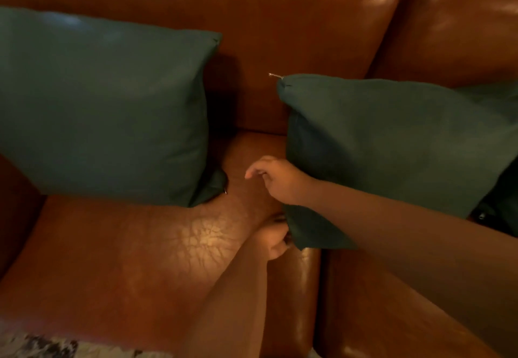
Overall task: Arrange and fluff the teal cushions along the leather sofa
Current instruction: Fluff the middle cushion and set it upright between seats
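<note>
Head view. Brown leather sofa (280, 16) fills the frame; I take it as my landmark. Two teal cushions stand on its seat, leaning toward the backrest, well apart from each other with bare leather between them.

Left teal cushion (106, 105): upright against the sofa's backrest, its lower right corner folded onto the seat, a small metal zip pull just visible at that corner.

Right teal cushion (392, 147): tilted, sitting over the seam between two of the sofa's seat pads, a zip pull (275, 75) sticking out at its upper left corner. Behind its right edge a further bit of teal fabric shows at the frame's edge; too little to say what it is.

My left hand (276, 241) is low on the sofa seat, fingers curled round the right cushion's lower left corner, pinching the fabric.

My right hand (276, 177) reaches across the front of the same cushion, at its left edge, fingers loosely spread and bent, holding nothing that I can see. Whether the palm touches the cushion I cannot tell.

A speckled rug (42, 343) shows below the sofa's front edge, blurred.
</note>
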Demonstrator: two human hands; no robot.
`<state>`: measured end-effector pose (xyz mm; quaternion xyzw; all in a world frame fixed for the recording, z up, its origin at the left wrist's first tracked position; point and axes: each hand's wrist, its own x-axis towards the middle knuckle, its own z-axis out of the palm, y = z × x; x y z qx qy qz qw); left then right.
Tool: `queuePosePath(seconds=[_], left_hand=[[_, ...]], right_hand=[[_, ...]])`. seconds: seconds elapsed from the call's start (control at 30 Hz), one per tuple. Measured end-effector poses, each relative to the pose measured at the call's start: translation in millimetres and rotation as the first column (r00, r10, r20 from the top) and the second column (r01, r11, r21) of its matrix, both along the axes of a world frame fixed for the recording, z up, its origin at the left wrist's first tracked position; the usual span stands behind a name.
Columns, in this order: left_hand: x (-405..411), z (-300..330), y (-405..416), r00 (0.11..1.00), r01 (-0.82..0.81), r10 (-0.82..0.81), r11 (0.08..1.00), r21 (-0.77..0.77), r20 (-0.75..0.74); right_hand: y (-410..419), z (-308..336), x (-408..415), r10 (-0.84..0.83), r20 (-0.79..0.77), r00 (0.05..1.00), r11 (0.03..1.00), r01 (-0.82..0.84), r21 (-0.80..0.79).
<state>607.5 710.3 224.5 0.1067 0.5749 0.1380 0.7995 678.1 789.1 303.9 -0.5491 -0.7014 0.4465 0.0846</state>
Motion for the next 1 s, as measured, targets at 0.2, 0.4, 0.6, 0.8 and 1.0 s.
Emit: queuePosePath(seconds=[0.2, 0.4, 0.6, 0.8, 1.0], left_hand=[[-1.4, 15.2, -12.6, 0.984, 0.180, -0.178, 0.962, 0.204, -0.030], [-52.5, 30.5, 2.0, 0.983, 0.141, -0.073, 0.887, 0.439, -0.167], [-82.9, 32.7, -8.5, 0.885, 0.390, -0.097, 0.691, 0.609, -0.456], [-83.9, 49.4, -21.9, 0.958, 0.051, 0.129, 0.802, 0.596, -0.255], [-109.9, 54.3, -39.6, 0.937, -0.237, 0.328, 0.846, 0.478, -0.115]], right_hand=[[2.1, 20.4, 11.2, 0.353, 0.190, 0.916, 0.935, -0.339, -0.101], [4.6, 46.7, 27.0, 0.623, 0.653, 0.431, 0.672, -0.723, -0.163], [6.9, 56.2, 23.6, 0.576, 0.709, 0.407, 0.604, -0.796, -0.034], [8.2, 59.5, 42.2, 0.477, 0.493, 0.728, 0.719, -0.646, 0.257], [10.2, 59.8, 51.3, 0.501, 0.356, 0.789, 0.730, -0.606, 0.317]])
